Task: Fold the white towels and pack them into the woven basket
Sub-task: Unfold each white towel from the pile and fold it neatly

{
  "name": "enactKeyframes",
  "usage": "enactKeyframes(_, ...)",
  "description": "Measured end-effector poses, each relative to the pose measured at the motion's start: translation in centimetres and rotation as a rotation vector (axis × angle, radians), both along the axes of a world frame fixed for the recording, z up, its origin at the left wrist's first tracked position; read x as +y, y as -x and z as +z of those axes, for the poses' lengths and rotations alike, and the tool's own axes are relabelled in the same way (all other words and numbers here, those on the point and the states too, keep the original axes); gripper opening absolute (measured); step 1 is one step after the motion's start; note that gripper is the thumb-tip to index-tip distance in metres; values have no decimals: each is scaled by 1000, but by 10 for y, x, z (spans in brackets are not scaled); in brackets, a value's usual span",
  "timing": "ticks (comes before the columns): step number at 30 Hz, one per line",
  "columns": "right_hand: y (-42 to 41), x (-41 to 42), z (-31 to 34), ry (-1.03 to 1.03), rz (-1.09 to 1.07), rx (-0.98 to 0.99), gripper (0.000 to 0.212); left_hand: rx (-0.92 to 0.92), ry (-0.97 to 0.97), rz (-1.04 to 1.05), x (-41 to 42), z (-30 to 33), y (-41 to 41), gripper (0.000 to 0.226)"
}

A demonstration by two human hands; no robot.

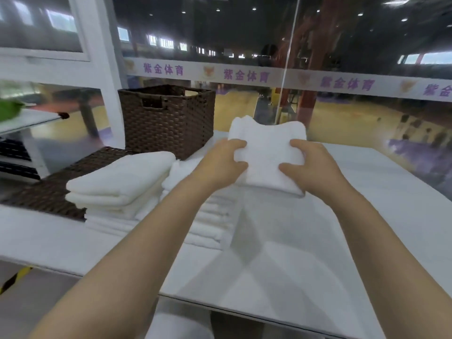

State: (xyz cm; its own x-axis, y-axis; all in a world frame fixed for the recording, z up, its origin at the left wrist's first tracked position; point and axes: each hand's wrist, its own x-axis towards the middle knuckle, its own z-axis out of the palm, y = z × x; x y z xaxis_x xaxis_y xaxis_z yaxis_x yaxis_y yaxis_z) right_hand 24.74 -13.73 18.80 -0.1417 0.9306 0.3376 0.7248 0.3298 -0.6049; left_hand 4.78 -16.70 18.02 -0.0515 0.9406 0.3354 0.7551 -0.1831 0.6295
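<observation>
A folded white towel (267, 148) is held up above the white table, gripped on both sides. My left hand (221, 162) clamps its left edge and my right hand (309, 167) clamps its right edge. The dark brown woven basket (168, 123) stands upright at the back left of the table, to the left of the held towel; its inside is hidden. A stack of folded white towels (119, 184) lies front-left of the basket, with more towels (210, 216) piled under my left forearm.
A flat brown woven lid or mat (61, 187) lies under the left stack. The white table (342, 241) runs to the right and toward me. A glass wall stands just behind the table. A white shelf unit (29, 123) is at far left.
</observation>
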Motion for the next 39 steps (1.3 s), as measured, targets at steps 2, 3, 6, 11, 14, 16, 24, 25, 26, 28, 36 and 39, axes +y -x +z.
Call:
enactKeyframes(2, 34, 8, 17, -30, 60, -11, 67, 21, -15, 75, -4, 17, 32, 53)
enactKeyframes(3, 52, 10, 24, -41, 87, -16, 67, 26, -15, 111, -6, 24, 49, 53)
enactKeyframes(6, 111, 15, 36, -40, 179, -24, 68, 7, 10, 218, -13, 36, 103, 50)
enactKeyframes(11, 200, 11, 36, 19, 319, -45, 58, 7, 97, 331, -37, 39, 186, 45)
enactKeyframes(14, 242, 5, 31, 52, 375, -56, 52, -21, 158, 351, -49, 33, 230, 42)
enactKeyframes(16, 267, 1, 24, 86, 405, -81, 53, -20, 184, 341, -56, 25, 253, 42)
enactKeyframes(24, 328, -8, -15, 209, 406, -158, 49, -120, 278, 276, -63, -17, 315, 38)
enactKeyframes(25, 331, -8, -19, 205, 398, -158, 48, -109, 281, 268, -60, -21, 319, 38)
enactKeyframes(26, 333, -8, -23, 198, 388, -163, 47, -90, 283, 264, -57, -26, 321, 37)
enactKeyframes(28, 336, -8, -28, 188, 365, -182, 44, -63, 275, 274, -49, -34, 323, 37)
enactKeyframes(36, 331, -4, -42, 65, 323, -519, 60, 549, 405, 350, -28, -36, 325, 41)
enactKeyframes(39, 330, 2, -49, 31, 361, -578, 74, 436, 402, 323, -23, -43, 309, 38)
